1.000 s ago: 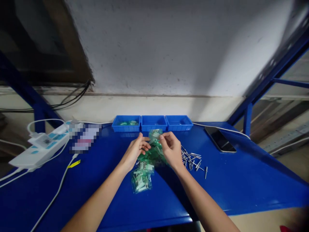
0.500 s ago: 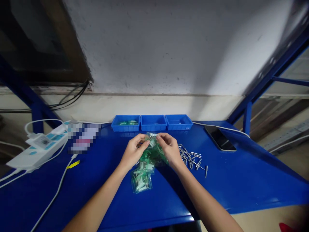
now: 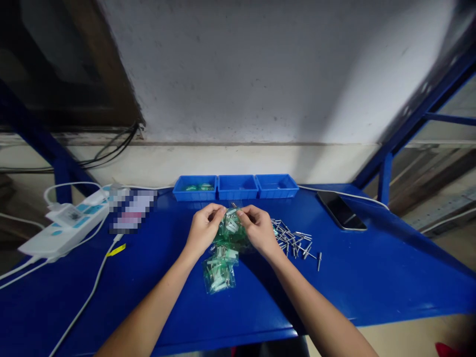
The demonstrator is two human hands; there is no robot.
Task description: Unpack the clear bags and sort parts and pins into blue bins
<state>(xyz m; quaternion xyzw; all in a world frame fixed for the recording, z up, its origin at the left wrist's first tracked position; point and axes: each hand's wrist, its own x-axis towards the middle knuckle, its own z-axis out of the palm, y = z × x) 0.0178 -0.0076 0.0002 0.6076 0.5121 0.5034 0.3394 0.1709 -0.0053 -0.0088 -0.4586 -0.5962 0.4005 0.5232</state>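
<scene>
My left hand point(image 3: 204, 229) and my right hand point(image 3: 257, 228) pinch the top of a small clear green plastic bag point(image 3: 231, 223) with metal pins inside, held just above the blue table point(image 3: 372, 277). Both hands are closed on its upper edge. Beneath them lies a pile of similar filled green bags point(image 3: 219, 267). A loose heap of metal pins point(image 3: 293, 242) lies just right of my right hand.
Three blue bins point(image 3: 236, 187) stand in a row at the back; the left one holds green bags. A black phone point(image 3: 341, 211) with a white cable lies at the right. A white power strip point(image 3: 63, 225) and cables lie at the left.
The bag was held up higher between my fingers; both hands have lowered it and closed in on its top edge.
</scene>
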